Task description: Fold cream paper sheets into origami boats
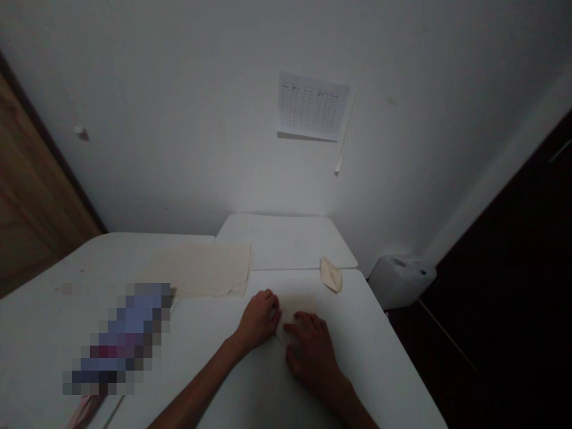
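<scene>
A thin, pale beige sheet of paper [297,302] lies on the white table, partly covered by my hands. At its left edge is my left hand [261,317], fingers curled in and closed on the paper's edge. My right hand [314,351] rests over the sheet's right part, palm down, its bent fingers apart and the fingertips near the left hand. Between the two hands a tilted corner of the paper shows. Beyond my right hand sits a small folded beige paper piece [331,275]. The dim light blurs fine detail.
A stack of larger beige sheets [210,269] lies on the table [357,363] to the left. Nearer is a pixelated bluish item [129,333]. A printed chart [313,107] hangs on the wall. A white plastic container [400,280] stands right of the table.
</scene>
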Demonstrator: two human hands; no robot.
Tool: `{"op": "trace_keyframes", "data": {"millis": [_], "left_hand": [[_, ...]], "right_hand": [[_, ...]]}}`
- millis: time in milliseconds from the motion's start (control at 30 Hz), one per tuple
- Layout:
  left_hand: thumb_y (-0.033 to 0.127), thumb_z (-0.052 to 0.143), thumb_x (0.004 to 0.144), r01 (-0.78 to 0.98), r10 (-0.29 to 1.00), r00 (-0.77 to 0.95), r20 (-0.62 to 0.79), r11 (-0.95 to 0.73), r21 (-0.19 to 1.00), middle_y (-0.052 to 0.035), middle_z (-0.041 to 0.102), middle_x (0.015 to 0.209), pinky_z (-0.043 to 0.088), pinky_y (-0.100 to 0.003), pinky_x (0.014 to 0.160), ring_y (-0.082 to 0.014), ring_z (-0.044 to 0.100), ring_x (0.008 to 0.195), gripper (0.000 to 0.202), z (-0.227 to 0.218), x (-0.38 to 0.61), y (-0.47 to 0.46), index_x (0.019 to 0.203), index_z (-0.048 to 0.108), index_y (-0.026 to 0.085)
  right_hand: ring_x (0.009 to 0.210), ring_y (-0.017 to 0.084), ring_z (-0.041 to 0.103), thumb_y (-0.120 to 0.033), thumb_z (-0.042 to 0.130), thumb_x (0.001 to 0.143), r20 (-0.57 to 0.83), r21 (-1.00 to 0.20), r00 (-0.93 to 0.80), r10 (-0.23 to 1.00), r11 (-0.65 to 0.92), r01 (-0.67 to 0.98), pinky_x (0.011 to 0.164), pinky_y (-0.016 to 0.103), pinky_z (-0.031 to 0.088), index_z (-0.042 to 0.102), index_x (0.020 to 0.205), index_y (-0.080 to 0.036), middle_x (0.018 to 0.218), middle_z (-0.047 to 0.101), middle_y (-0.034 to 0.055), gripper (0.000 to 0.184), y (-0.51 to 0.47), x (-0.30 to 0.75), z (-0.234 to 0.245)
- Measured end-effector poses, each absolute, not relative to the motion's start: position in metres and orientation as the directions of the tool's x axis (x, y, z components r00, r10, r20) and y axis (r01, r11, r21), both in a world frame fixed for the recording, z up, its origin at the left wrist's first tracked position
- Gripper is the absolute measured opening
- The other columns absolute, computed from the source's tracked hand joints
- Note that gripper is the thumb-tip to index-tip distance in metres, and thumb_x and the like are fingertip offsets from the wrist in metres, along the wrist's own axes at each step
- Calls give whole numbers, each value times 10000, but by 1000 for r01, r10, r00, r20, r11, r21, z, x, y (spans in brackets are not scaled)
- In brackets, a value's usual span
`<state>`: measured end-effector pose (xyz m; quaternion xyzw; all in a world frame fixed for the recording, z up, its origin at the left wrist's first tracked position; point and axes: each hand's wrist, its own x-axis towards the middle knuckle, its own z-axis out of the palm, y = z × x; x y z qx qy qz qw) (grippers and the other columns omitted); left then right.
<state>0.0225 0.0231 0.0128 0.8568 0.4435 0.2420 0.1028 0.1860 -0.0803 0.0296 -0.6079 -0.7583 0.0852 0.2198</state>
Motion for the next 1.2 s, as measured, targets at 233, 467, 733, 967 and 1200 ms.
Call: {"op": "trace_keyframes", "data": {"millis": [233,467,733,967,1200], "left_hand": [[151,577,786,707,766,514,385,-633,315,-62,553,948,372,-353,789,-233,490,902,117,13,22,19,892,556,195],[128,509,846,656,725,597,343,-687,311,-44,590,806,384,-329,750,-205,515,804,88,2,23,23,811,569,182],[266,613,823,590,678,655,334,-735,335,-38,584,863,383,-340,774,-220,514,862,145,11,11,16,946,580,197],[380,699,751,604,679,658,326,-734,310,-54,562,951,383,-372,818,-252,504,923,323,16,8,8,997,577,210],[443,704,729,633,695,638,331,-719,287,-79,561,1030,382,-407,875,-279,502,982,426,13,9,3,1056,568,205]], "right_hand": [[1153,250,429,-237,598,774,223,-395,-188,956,265,880,997,391,291,605,1144,-309,1243,518,43,377,-77,188,31],[1127,255,449,-281,538,866,234,-371,-190,953,268,889,971,402,313,612,1132,-317,1225,533,50,279,-76,188,30],[1135,254,449,-240,575,809,234,-406,-184,955,268,874,972,391,317,611,1127,-324,1228,538,41,331,-75,191,27],[1130,225,467,-100,494,743,264,-480,-162,951,275,833,988,350,315,588,1070,-217,1186,578,56,359,-74,196,24],[1119,221,478,-94,486,712,266,-493,-156,951,273,826,983,347,322,568,1084,-205,1166,588,62,397,-73,196,24]]}}
